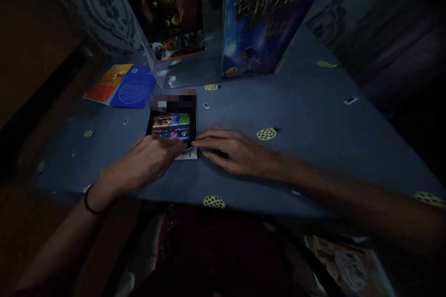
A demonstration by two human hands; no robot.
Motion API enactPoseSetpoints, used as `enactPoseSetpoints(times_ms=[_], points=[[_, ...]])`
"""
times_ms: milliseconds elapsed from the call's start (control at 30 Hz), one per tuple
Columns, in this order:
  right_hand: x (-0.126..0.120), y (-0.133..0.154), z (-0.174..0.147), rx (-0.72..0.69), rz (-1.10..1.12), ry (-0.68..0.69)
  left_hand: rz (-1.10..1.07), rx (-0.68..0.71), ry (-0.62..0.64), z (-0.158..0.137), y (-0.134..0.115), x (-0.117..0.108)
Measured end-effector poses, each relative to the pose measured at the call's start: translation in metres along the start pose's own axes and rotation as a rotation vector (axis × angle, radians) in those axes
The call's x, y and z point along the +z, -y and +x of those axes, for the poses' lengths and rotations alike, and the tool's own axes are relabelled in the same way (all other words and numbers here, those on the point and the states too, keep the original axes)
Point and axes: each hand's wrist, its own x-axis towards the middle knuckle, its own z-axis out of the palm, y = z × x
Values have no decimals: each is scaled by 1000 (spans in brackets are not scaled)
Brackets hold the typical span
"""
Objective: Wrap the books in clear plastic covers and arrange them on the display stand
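Note:
A flat dark rectangle with a grid of small coloured pictures point(171, 126) lies on the table in front of me; I cannot tell whether it is a screen or a printed cover. Its top part is blurred into blocks. My left hand point(148, 158), with a dark band at the wrist, is closed over the lower left edge, the thumb along the near side. Stretched fingers of my right hand point(233, 151) reach the lower right corner from the side, with a gap between them. A pale sheet or card point(188, 154) pokes out underneath.
Behind stand a lion-cover book point(170, 2) in a clear stand point(158, 72) and a blue book point(258, 23). Coloured booklets point(130, 87) lie at left. The blue patterned tablecloth point(306, 130) covers the table; another book point(348, 264) is below its edge at right.

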Motion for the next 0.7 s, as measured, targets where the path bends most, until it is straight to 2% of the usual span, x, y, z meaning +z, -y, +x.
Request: enactPoseSetpoints(times_ms=[167,333,467,700], points=[[2,1,-5,-61,-86,-9,30,20,-7,0,-4,-3],[1,12,-4,-129,-291,146,-19,18,-93,-4,0,5],[1,23,-2,-108,-418,181,-26,1,-127,-6,2,11],[8,36,-2,-35,-445,163,20,-34,-121,-8,-6,13]])
